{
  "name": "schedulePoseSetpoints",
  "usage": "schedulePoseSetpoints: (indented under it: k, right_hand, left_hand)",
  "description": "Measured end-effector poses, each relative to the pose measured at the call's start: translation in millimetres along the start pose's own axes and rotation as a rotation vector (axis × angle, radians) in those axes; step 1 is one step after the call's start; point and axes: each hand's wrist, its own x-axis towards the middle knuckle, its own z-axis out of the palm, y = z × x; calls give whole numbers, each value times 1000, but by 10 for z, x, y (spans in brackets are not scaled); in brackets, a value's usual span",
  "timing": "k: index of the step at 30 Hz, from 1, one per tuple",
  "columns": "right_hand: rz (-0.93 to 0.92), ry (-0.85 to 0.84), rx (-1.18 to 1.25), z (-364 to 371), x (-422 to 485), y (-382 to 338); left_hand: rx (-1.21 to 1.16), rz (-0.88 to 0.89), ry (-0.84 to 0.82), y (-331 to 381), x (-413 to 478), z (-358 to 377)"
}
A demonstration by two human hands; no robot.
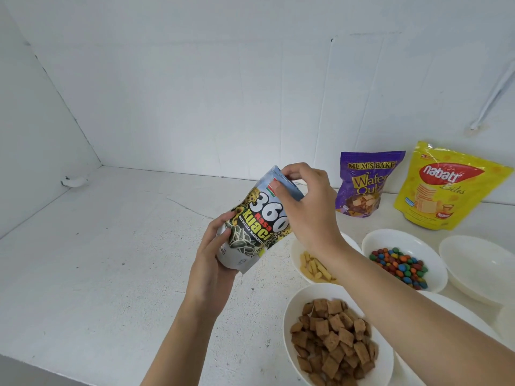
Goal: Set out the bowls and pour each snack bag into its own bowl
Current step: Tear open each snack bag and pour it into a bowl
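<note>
Nearest sits the bowl of brown squares [292, 309], low on the right, with the right forearm [404, 299] crossing above its far rim. Right fingers [292, 169] and thumb pinch the sealed top edge of the seed bag [259, 224]; left fingers [220, 228] curl round its lower end, thumb on the printed front. So the right hand [309, 207] grips the top and the left hand [214, 254] the bottom. The bag is held tilted in the air over the counter [111, 246], its top leaning right, just left of the bowls. Whether its top is torn I cannot tell.

Under the right wrist lies a bowl of pale sticks [296, 254]. To its right come a bowl of coloured candies [390, 240] and a plain white bowl [479, 263]. Against the wall [250, 93] stand a purple bag [365, 185] and a yellow bag [446, 188], upright, side by side.
</note>
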Motion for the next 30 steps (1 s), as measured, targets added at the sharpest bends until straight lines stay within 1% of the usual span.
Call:
schedulePoseSetpoints:
  k: [5,8,11,13,18,22,30]
  right_hand:
    - [35,-67,0,-219,34,78]
    - [110,-127,93,-364,103,81]
    - [204,-225,166,-548,185,99]
    - [244,-262,187,-708,235,142]
    - [205,-294,219,-1164,298,260]
    - [202,-238,221,-1545,337,336]
    - [212,-182,346,-2306,416,622]
  left_hand:
    - [15,-29,5,-15,57,132]
    - [42,-42,41,-19,68,248]
    - [104,12,69,-9,16,390]
    - [144,56,57,-1,-29,516]
    - [188,98,15,-25,-60,902]
    - [181,110,-6,-136,-76,1328]
    - [198,131,5,-438,-135,2128]
